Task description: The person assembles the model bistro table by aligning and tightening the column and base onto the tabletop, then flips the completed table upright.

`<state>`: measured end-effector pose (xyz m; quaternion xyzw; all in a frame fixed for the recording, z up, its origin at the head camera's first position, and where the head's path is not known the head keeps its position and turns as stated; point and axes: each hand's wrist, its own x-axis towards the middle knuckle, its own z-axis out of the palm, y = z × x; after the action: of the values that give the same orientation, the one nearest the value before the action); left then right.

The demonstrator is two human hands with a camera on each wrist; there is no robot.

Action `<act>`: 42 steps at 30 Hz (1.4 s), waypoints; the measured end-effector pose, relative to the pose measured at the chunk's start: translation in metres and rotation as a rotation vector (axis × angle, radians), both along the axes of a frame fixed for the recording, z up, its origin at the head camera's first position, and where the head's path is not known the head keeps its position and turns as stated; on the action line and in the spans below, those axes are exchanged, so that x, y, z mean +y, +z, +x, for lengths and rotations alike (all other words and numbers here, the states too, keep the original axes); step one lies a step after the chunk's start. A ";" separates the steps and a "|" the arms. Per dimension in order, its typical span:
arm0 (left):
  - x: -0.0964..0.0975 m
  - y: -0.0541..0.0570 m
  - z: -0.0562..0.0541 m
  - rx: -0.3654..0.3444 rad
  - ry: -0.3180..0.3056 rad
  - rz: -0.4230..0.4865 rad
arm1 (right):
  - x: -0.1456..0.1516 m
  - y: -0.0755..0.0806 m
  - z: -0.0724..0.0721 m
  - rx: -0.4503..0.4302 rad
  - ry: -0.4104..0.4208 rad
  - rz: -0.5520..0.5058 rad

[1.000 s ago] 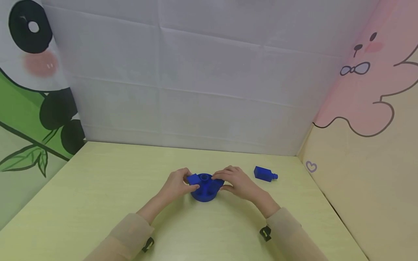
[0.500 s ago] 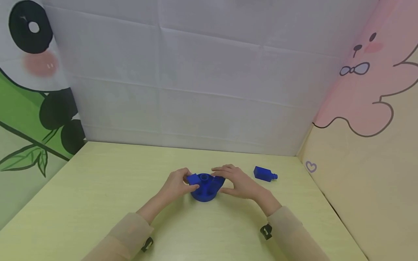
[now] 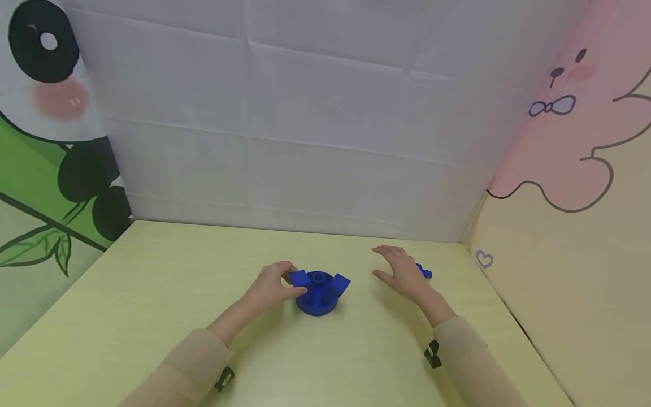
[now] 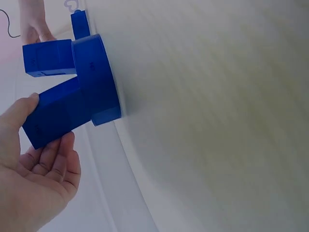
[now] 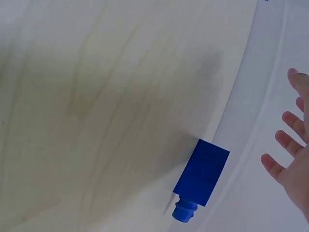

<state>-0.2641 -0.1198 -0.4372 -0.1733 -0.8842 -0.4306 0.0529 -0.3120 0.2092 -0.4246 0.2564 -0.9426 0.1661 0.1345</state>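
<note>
The right hand [image 3: 402,272] has left the right block [image 3: 338,286] and hangs with fingers spread, holding nothing, near the loose piece [image 5: 202,171] by the table's [image 3: 325,362] far right corner. Unheld, that block leans outward on the round base [image 3: 316,308], mid-table. The left hand [image 3: 268,287] pinches the left block [image 3: 300,278]. Faint markings stay illegible.

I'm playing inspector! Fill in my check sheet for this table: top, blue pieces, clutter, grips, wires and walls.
Surface: pale yellow tabletop, faintly grained
Job's things: left block and right block slant out of the round base; loose block lies apart; all blue
Clutter: nothing seen
Grips: left grip pinches the left block; right grip, fingers spread, holds nothing near the loose block
Cables: nothing seen
Surroundings: white sheet behind; green-and-white cartoon, left; pink cartoon, right
</note>
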 end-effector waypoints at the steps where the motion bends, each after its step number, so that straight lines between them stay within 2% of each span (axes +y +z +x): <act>1: -0.001 -0.001 -0.001 0.010 -0.015 0.003 | 0.004 -0.002 -0.002 0.001 -0.021 0.015; 6: -0.010 -0.005 -0.008 0.046 -0.078 -0.008 | 0.019 -0.009 -0.009 0.003 -0.105 0.057; 13: -0.016 -0.005 -0.016 0.047 -0.141 0.027 | 0.035 -0.019 -0.017 0.027 -0.175 0.114; 20: -0.024 -0.006 -0.032 0.051 -0.235 0.011 | 0.047 -0.020 -0.024 -0.055 -0.224 0.158; 23: -0.025 -0.006 -0.039 0.048 -0.267 -0.012 | 0.051 -0.019 -0.026 -0.074 -0.225 0.175; 27: -0.023 -0.004 -0.047 0.037 -0.292 -0.025 | 0.055 -0.020 -0.027 -0.053 -0.215 0.215; 33: -0.017 -0.001 -0.058 -0.048 -0.314 -0.026 | 0.058 -0.025 -0.031 -0.045 -0.203 0.247; 35: -0.015 -0.001 -0.061 -0.054 -0.329 -0.033 | 0.058 -0.026 -0.032 -0.043 -0.203 0.255; 42: -0.009 0.002 -0.065 -0.066 -0.346 -0.034 | 0.055 -0.024 -0.030 -0.067 -0.217 0.254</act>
<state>-0.3293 -0.1290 -0.4354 -0.3098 -0.8496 -0.4235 -0.0539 -0.3424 0.2645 -0.4486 0.1626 -0.9821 0.0386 0.0868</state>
